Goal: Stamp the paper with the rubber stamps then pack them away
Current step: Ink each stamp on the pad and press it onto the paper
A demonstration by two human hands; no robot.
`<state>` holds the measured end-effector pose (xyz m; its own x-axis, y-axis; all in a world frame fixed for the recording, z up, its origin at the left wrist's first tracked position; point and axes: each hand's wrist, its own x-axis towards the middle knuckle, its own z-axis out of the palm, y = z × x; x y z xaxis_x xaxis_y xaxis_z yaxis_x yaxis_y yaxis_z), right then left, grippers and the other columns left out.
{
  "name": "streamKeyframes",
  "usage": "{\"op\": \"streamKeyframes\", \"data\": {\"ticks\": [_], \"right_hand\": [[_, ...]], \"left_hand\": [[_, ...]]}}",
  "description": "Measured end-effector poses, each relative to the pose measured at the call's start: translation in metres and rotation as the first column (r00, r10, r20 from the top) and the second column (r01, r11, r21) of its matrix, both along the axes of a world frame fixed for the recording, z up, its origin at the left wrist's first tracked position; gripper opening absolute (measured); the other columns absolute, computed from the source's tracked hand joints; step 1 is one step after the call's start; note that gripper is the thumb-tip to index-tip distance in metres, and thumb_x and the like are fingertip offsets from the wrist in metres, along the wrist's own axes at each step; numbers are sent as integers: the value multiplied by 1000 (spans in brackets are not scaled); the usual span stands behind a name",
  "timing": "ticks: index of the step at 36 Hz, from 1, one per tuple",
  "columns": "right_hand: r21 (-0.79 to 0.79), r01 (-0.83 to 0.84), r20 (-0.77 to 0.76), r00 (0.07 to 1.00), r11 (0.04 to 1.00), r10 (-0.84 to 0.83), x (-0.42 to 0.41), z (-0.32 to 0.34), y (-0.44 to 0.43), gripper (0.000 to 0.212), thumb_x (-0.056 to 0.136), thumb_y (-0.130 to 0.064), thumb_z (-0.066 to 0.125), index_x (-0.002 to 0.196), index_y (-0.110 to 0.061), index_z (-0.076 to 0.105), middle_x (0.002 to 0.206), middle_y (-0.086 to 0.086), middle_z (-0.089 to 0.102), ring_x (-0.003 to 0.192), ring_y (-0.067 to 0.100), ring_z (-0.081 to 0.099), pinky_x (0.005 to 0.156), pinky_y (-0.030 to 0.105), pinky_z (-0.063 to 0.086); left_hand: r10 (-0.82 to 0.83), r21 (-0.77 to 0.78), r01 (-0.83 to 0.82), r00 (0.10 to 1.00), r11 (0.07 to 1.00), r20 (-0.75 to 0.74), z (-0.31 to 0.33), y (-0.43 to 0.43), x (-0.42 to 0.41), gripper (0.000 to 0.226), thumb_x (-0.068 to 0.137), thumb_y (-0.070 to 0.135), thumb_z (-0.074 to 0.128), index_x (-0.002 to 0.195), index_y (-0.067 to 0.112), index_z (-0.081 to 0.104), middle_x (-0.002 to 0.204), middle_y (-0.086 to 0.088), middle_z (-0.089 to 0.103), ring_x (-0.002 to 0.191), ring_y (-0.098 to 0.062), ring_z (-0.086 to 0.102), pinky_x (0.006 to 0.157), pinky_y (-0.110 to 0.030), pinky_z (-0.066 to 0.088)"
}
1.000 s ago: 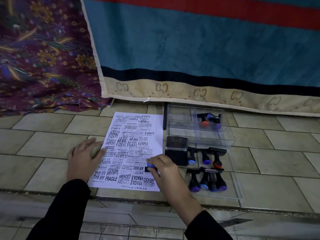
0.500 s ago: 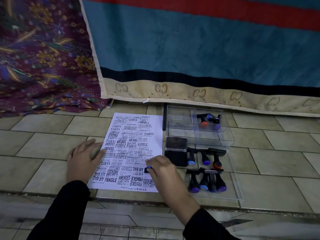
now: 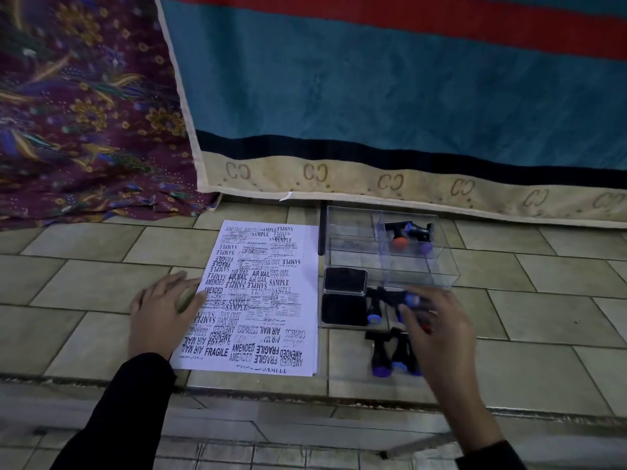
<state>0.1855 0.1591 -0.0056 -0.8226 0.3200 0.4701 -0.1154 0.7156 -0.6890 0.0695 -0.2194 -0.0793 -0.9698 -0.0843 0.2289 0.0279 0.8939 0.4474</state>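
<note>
A white paper point(image 3: 264, 293) covered in black stamp prints lies on the tiled floor. My left hand point(image 3: 163, 310) rests flat on its left edge. My right hand point(image 3: 437, 327) hovers to the right of the paper, over the loose stamps, fingers closed on a black stamp with a blue knob point(image 3: 409, 299), which is blurred. An open black ink pad point(image 3: 344, 308) sits just right of the paper. Other stamps point(image 3: 380, 361) lie on a flat clear lid in front of it. Behind stands a clear plastic box point(image 3: 356, 239) holding two stamps point(image 3: 398, 239).
A striped teal and red blanket point(image 3: 390, 96) hangs right behind the box, with patterned purple cloth point(image 3: 84, 113) at the left. A thin black stick point(image 3: 322, 232) lies between paper and box. A step edge point(image 3: 237, 385) runs along the floor in front of the paper.
My right hand has lifted the blue-knobbed stamp off the paper's lower right part and carried it right, over the stamps beside the ink pad. My left hand stayed on the paper.
</note>
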Motion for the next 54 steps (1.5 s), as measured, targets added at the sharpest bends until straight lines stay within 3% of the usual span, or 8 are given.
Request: {"op": "streamKeyframes", "data": {"ticks": [9,14,21,26,36,45,50,54], "right_hand": [[82,162,-13,987,983,-162,33,-28,50,22,79,5,66,96,-9,66,95,1,59,81,-5,59,78,2,45],[144,158,83,982,977,-171,38,-41,51,22,75,3,72,90,-10,65,92,2,58,76,15,61,74,10,42],[185,191,183,957,964,-225,39,-42,50,20,73,4,74,85,-9,64,90,7,55,69,21,55,64,27,42],[222,181,237,943,958,-233,41,-39,52,25,64,18,69,78,-3,64,86,13,57,66,31,59,61,25,40],[201,110,445,875,973,-191,37,-16,57,23,66,10,72,76,-7,60,85,12,56,71,35,59,62,35,47],[171,130,268,948,977,-173,-54,20,58,15,83,-4,62,98,-7,63,99,12,60,82,22,58,70,29,45],[160,138,357,915,977,-188,-132,19,55,17,90,-14,58,103,-6,64,97,13,66,78,23,57,66,25,42],[294,126,445,859,947,-253,-168,17,53,21,88,-21,59,98,-3,62,93,17,67,86,31,62,70,33,50]], "left_hand": [[-10,-15,10,1000,1000,-3,-2,0,0,46,81,59,45,113,34,68,135,5,57,128,-21,47,111,-45,23],[-12,-12,12,1000,1000,5,-1,0,0,45,82,56,47,113,33,68,136,4,56,128,-21,47,112,-46,22],[-18,-14,18,1000,1000,6,0,0,0,46,82,55,47,114,30,69,136,2,57,129,-23,46,113,-47,23],[-18,-17,18,1000,1000,-6,-3,-1,-1,50,80,61,42,113,32,68,135,3,57,129,-22,47,111,-44,22],[-17,-17,17,1000,1000,-9,-5,-4,-1,56,79,66,39,112,33,69,134,3,58,128,-22,48,110,-44,23],[-25,4,25,1000,1000,-17,-4,-2,-1,50,79,63,42,111,34,69,133,4,58,127,-21,48,110,-45,23],[-9,4,9,1000,1000,-15,-3,-1,0,52,78,65,40,109,35,69,133,5,58,127,-19,48,110,-41,22],[-6,1,6,1000,1000,-10,-2,-1,0,53,77,65,40,109,35,69,134,6,58,127,-19,48,110,-40,22]]}}
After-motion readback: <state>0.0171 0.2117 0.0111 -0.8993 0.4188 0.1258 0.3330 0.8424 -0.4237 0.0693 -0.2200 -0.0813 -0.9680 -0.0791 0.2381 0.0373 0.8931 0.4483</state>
